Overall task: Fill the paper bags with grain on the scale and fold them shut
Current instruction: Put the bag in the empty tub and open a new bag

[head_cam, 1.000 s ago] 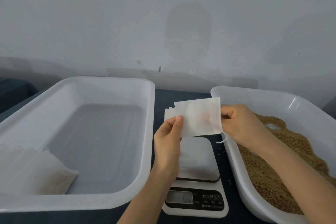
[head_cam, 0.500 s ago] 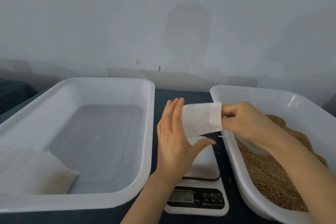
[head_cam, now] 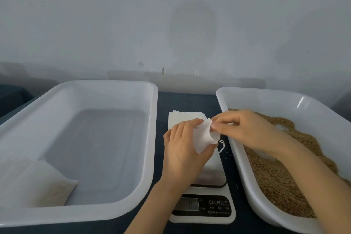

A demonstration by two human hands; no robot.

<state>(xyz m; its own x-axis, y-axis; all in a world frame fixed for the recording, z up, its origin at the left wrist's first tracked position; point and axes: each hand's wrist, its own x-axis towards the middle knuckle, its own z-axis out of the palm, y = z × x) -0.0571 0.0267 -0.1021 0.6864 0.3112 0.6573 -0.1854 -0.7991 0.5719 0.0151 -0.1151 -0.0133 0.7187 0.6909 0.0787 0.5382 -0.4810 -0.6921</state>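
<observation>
A small white paper bag (head_cam: 204, 135) with a thin drawstring (head_cam: 221, 145) is held above the kitchen scale (head_cam: 212, 175). My left hand (head_cam: 182, 152) cups it from below and the left. My right hand (head_cam: 243, 129) pinches its upper edge with fingertips. Behind the hands a stack of flat white bags (head_cam: 185, 118) lies on the dark table. Brown grain (head_cam: 281, 173) fills the white tub (head_cam: 266, 95) on the right. The scale's display (head_cam: 189, 204) is lit, but its digits are unreadable.
A large white tub (head_cam: 106, 83) on the left holds one filled bag (head_cam: 39, 182) in its near left corner. A clear scoop (head_cam: 266, 155) lies partly buried in the grain under my right wrist. A few grains (head_cam: 228, 155) lie on the table beside the scale.
The bag was held flat and higher between both hands. Both hands have dropped toward the scale; the left hand now wraps the bag and the right pinches its top edge.
</observation>
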